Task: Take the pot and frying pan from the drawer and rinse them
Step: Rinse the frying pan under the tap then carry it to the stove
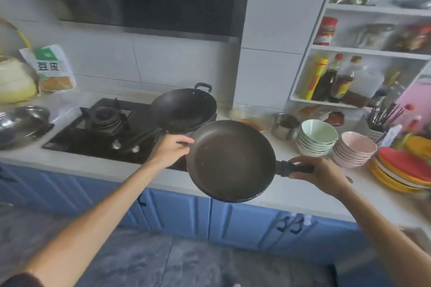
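Both hands are on the frying pan (pixel 231 161): our right hand (pixel 319 175) is wrapped round its black handle (pixel 293 167), and our left hand (pixel 171 148) pinches the far rim with thumb and fingers. We hold the pan in the air, tilted toward us, above the front edge of the worktop (pixel 291 190) and just in front of the gas hob (pixel 105 128).

We judge this to be the carrying step, with rinsing not yet begun; no sink shows in view, so we cannot say which way to go. To do it well, we would let the handle grip take the weight and use the rim hand only to steady the tilt. We should keep the pan level enough that the specks on its inner face stay put. We should also swing it clear of the stacked green bowls (pixel 317 137) and pink bowls (pixel 354 149) near the handle.

A black wok (pixel 184 107) sits on the right burner of the hob, just behind the pan; whether it is the task's pot we cannot tell.

Further right on the white worktop are red and yellow plates (pixel 401 170) and a holder of chopsticks (pixel 377 121). Left of the hob lie steel lids (pixel 23 123) and a food packet (pixel 52 69). White tiles back the hob, open shelves (pixel 373 50) hold bottles, and blue cabinets (pixel 177 212) run below.
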{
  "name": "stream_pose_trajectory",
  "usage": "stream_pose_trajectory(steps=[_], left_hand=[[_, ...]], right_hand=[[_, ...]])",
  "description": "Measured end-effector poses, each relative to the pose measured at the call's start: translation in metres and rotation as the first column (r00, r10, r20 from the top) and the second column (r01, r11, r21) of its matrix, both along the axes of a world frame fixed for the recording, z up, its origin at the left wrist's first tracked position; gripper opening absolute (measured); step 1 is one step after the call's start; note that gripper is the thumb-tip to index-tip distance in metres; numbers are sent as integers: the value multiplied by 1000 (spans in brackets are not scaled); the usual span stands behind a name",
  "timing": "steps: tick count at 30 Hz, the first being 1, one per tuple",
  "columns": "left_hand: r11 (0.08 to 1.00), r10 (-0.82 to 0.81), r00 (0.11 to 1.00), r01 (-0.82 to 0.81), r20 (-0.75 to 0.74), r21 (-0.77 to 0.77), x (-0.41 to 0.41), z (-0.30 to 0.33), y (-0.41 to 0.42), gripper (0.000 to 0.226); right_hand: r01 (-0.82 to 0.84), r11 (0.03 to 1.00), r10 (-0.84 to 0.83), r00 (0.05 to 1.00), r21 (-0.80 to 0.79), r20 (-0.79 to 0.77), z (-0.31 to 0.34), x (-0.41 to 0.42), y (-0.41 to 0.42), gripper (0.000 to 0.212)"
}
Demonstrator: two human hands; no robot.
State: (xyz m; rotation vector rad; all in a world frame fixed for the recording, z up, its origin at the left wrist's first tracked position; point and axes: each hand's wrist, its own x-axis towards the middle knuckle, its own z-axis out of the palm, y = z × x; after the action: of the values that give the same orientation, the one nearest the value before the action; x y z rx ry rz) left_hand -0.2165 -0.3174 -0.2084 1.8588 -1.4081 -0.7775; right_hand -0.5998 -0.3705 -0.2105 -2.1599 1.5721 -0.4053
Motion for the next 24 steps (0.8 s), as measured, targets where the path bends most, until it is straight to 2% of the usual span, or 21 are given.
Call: stream_pose_trajectory(steps=[5,12,20,24], left_hand=[[994,-45,999,41,29,106,-40,-72,-96,34],[964,-47,995,23,85,265,-69,-151,-157,38],[938,-85,988,36,127,345,-57,-187,-193,37],[947,-116,985,72,125,312,-45,-203,-200,35]], right_hand=[[77,994,-74,996,76,-52,-61,-39,-73,25],[88,973,-65,992,214,-110,-130,-52,-145,26],[123,956,-81,983,265,-166,-173,-36,-164,30],[136,956,-73,968,259,-239,-186,-27,-163,28]])
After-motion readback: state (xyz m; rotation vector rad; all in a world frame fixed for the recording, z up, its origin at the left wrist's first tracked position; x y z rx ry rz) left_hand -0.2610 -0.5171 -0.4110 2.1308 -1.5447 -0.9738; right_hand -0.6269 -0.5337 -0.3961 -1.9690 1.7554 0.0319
